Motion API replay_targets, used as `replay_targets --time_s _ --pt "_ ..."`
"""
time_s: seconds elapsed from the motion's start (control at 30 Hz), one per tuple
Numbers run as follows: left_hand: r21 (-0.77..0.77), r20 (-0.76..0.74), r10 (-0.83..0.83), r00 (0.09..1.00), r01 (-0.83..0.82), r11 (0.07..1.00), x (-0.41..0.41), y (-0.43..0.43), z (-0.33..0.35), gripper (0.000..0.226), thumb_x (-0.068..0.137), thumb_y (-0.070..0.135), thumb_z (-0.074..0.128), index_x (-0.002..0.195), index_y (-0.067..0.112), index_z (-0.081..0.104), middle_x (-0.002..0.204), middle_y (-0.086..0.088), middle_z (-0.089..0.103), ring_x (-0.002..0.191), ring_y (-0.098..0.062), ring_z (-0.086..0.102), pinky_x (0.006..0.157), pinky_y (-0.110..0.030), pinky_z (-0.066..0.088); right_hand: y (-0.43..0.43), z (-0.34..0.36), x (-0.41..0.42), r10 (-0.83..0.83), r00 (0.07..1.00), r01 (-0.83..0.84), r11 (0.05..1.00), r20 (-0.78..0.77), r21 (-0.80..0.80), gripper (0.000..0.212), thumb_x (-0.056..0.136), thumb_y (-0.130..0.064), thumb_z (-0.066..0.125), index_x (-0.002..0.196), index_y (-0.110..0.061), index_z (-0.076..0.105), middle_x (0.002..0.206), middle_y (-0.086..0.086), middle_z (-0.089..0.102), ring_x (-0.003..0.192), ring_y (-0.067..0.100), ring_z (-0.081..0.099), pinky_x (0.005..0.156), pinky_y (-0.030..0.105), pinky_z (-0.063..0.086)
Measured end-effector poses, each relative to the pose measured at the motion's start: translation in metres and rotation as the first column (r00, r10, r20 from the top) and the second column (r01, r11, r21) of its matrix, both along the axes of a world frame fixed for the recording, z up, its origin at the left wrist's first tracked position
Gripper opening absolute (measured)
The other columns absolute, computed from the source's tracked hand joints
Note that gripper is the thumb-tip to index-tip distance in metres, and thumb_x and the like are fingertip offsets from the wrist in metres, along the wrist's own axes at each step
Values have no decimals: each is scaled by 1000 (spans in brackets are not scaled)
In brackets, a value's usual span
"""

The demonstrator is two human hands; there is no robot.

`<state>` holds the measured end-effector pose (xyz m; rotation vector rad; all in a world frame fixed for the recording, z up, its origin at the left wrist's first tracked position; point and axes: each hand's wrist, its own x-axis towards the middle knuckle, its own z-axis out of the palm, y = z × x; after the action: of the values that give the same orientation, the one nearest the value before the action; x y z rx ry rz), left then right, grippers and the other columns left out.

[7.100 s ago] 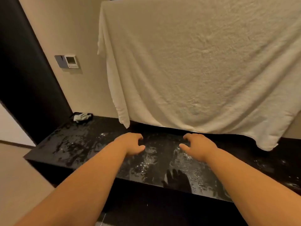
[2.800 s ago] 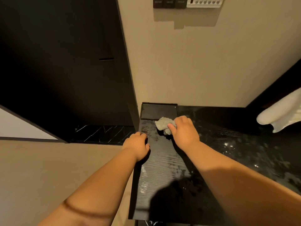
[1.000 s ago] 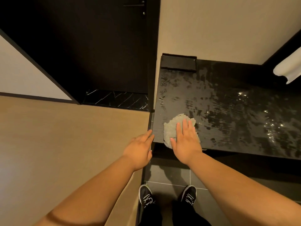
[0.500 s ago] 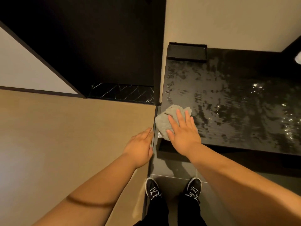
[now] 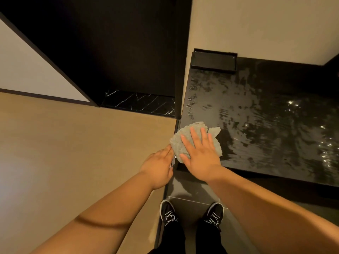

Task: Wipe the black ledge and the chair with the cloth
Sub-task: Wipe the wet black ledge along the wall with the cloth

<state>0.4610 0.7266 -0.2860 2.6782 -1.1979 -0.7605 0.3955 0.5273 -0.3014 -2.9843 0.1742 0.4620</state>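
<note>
- The cloth (image 5: 196,126), small, grey and crumpled, was judged light, soft and limp; a pinch anywhere on it would be enough to lift it, but for wiping it was judged best driven under a flat palm, so that it would not bunch up
- The cloth was found at the near left corner of the black ledge (image 5: 256,125), and its left part appeared to reach past the ledge's left edge
- The black ledge was seen to be glossy and streaked with wet patches, so the cloth was expected to slide easily across it
- The right hand (image 5: 200,156) was laid flat on the cloth, fingers (image 5: 195,137) straight and spread, pressing it down; nothing was gripped
- The left hand (image 5: 158,168) was held flat with straight fingers along the edge of the beige panel (image 5: 73,153) just left of the ledge; its fingertips were at the cloth's near left edge, though contact could not be told, and nothing was held
- The chair was not in view
</note>
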Motion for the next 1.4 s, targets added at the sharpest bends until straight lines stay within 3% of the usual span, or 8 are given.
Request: replay_targets --time_s 0.3,0.47,0.57,0.87,1.0,1.17,1.3,1.4 --pt "-92 1 106 994 -105 990 12 -48 8 82 104 47 48 168 17 5 175 -9 4 159 -26 18 126 -42 26 -82 9 -23 -317 943 315 949 -106 -33 73 100 -60 6 163 -28 -11 168 9 -23 150 43 -28 123 58 -13" --pt "-141 -136 352 926 -370 918 6 -74 -9 82 105 46 44 168 18 -1 176 -5 2 161 -23 11 129 -42 21 -29 4 -38 10 1000 -10 998 12 62 75 97 -65 20 163 -33 6 172 5 -9 154 34 -24 125 59 -3" --pt "-198 -227 493 840 -535 821 2 -90 -20 79 104 45 42 167 26 -1 173 -6 18 156 -25 27 124 -48 32 -58 -4 -41 109 994 -110 990 23 85 77 97 -68 27 163 -33 10 172 -3 -1 156 24 -19 126 54 3" --pt "-256 -42 652 757 -639 726 2 -115 -29 84 99 56 47 165 22 10 148 -8 52 125 -28 59 98 -47 53 -113 -5 -18 -136 986 130 989 95 68 74 97 -60 27 164 -30 15 172 6 2 157 33 -14 126 57 -2" --pt "-266 -63 672 738 -661 702 3 -117 -30 81 95 58 49 164 30 15 144 -4 56 119 -29 63 92 -49 57 -89 -6 -38 178 953 -198 978 245 60 64 93 -50 47 154 -29 44 165 10 31 154 43 15 121 63 18" --pt "-257 -83 700 710 -694 673 2 -116 -25 73 96 57 45 161 42 14 140 1 61 101 -28 70 84 -47 59 -105 -7 10 290 938 -309 948 188 76 64 102 -60 34 160 -34 31 170 3 20 157 33 7 124 57 12" --pt "-227 -52 701 711 -692 685 2 -119 -24 74 99 54 44 163 39 9 142 -2 62 102 -30 70 83 -45 58 -104 -8 76 187 979 -190 981 79 35 67 100 -64 13 162 -40 8 172 0 -2 156 29 -16 125 55 -4" --pt "-225 -43 707 706 -696 681 2 -118 -22 74 100 53 47 163 36 12 144 -3 60 106 -30 70 84 -42 57 -101 -7 70 244 965 -248 968 98 35 63 101 -58 17 162 -41 15 172 4 0 156 34 -15 125 58 -3"
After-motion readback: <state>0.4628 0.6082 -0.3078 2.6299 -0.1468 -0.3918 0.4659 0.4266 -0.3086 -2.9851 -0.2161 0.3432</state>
